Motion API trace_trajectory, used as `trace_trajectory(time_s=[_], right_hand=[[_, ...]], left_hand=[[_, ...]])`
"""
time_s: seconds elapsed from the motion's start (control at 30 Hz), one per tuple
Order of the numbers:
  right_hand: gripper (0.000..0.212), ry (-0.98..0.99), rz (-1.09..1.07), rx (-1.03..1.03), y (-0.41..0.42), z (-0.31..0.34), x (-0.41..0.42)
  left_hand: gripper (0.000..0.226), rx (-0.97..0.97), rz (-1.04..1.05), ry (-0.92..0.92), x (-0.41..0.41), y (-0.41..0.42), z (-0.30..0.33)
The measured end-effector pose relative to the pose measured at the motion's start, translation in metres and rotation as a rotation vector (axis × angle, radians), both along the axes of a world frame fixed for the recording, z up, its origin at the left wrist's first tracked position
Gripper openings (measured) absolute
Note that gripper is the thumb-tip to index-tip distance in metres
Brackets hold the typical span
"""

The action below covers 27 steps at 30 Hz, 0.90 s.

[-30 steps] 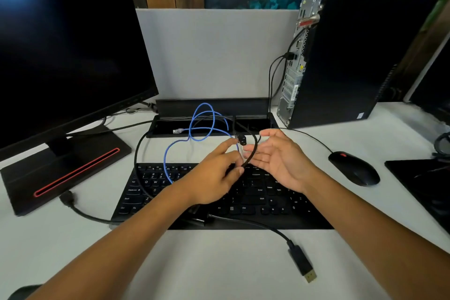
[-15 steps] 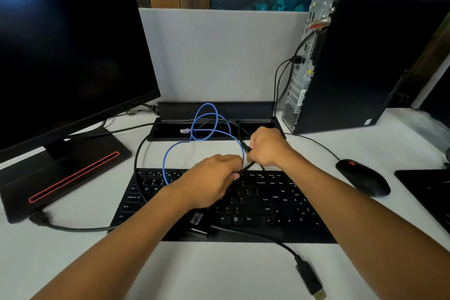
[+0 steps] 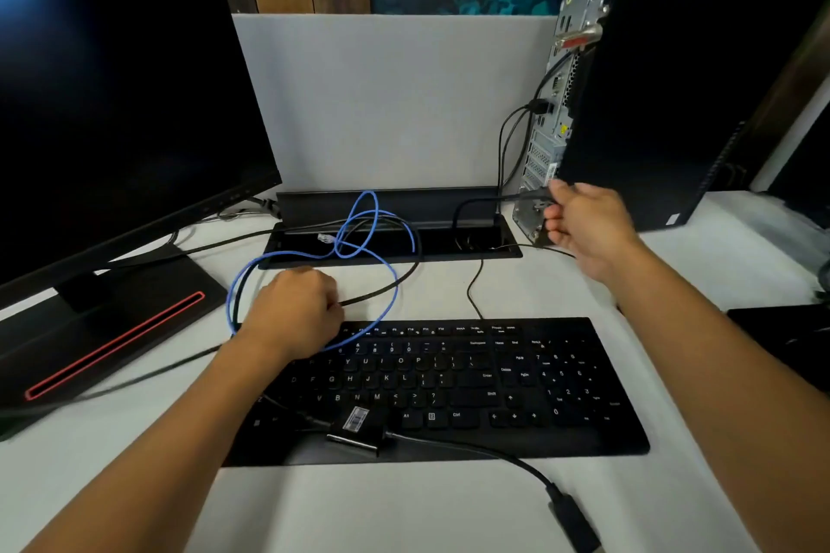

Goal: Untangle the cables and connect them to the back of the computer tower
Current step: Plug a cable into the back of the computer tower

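Fingers of the right hand point(image 3: 588, 222) pinch a black cable's plug point(image 3: 536, 194) at the low rear of the computer tower point(image 3: 673, 103) — just beside the back panel point(image 3: 545, 148); left hand point(image 3: 294, 312) curls around another black cable point(image 3: 381, 290) above the keyboard point(image 3: 449, 386); a blue cable point(image 3: 355, 233) loops between them, over the desk's cable tray point(image 3: 507, 245); a monitor point(image 3: 112, 103) stands left.

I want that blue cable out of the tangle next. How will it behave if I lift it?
Probably floppy: the blue cable lies in loose loops. It likely drags the black cable crossing its loops. Its clear plug could snag.
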State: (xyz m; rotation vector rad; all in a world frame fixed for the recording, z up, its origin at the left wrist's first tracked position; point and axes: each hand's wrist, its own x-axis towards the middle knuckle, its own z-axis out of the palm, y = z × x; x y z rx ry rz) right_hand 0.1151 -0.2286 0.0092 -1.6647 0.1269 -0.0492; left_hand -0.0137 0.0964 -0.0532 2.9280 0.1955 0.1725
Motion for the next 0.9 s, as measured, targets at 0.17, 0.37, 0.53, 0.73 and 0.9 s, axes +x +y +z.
trace_trajectory(time_s=[0.17,0.37,0.53,0.73,0.9], right_hand=[[0.017,0.077,-0.058,0.231,-0.049,-0.011,0.007],[0.023,0.073,0.061,0.475,-0.054,-0.028,0.006],[0.03,0.047,0.106,0.614,-0.055,-0.021,0.01],[0.031,0.049,0.181,0.514,-0.047,-0.029,0.011],[0.026,0.034,0.233,0.435,-0.03,-0.035,0.021]], left_hand=[[0.047,-0.016,0.102,-0.061,0.001,-0.019,0.013],[0.036,-0.219,-0.258,-0.253,0.034,-0.105,0.031],[0.024,-0.281,-0.177,-0.027,0.107,-0.149,0.03],[0.027,-0.056,-0.066,0.203,0.157,-0.171,0.004],[0.041,0.037,0.048,0.293,0.174,-0.183,-0.007]])
